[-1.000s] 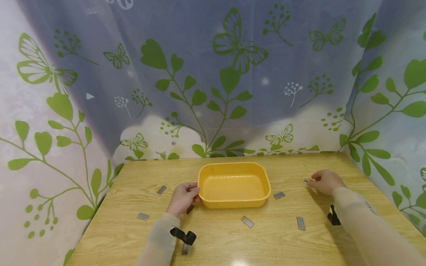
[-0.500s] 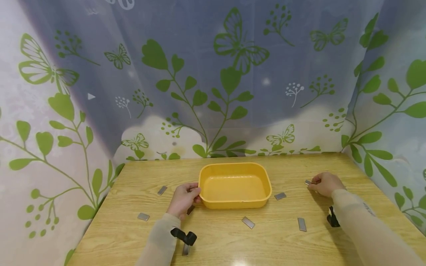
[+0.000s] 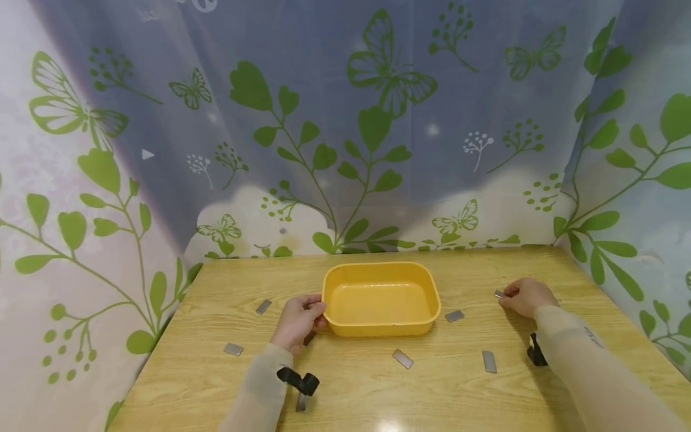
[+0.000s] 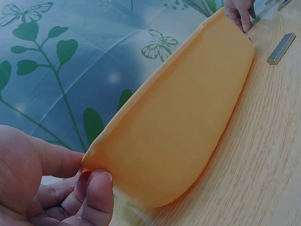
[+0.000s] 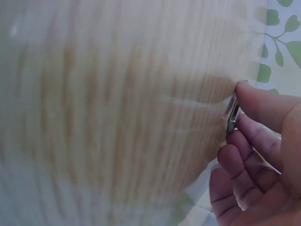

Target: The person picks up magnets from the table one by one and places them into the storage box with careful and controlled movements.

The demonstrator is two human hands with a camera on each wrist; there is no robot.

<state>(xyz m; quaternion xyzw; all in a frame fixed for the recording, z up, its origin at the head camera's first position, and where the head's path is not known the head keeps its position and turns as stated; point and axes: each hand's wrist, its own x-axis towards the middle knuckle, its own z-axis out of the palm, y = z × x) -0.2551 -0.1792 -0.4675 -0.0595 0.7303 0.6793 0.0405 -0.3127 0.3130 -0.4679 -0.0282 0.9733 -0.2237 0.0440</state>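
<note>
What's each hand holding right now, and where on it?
The left hand grips the yellow tray by the rim at its left end. The right hand pinches a small metal plate by its thin edges.

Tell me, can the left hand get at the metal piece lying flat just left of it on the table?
Probably yes. That metal piece lies flat on bare table beside the left hand, with nothing between them. But the fingers now grip the yellow tub rim, so they would have to let go first.

Tub (image 3: 381, 298) mid-table (image 3: 216, 384) — plates (image 3: 402, 359) seemingly around.
</note>
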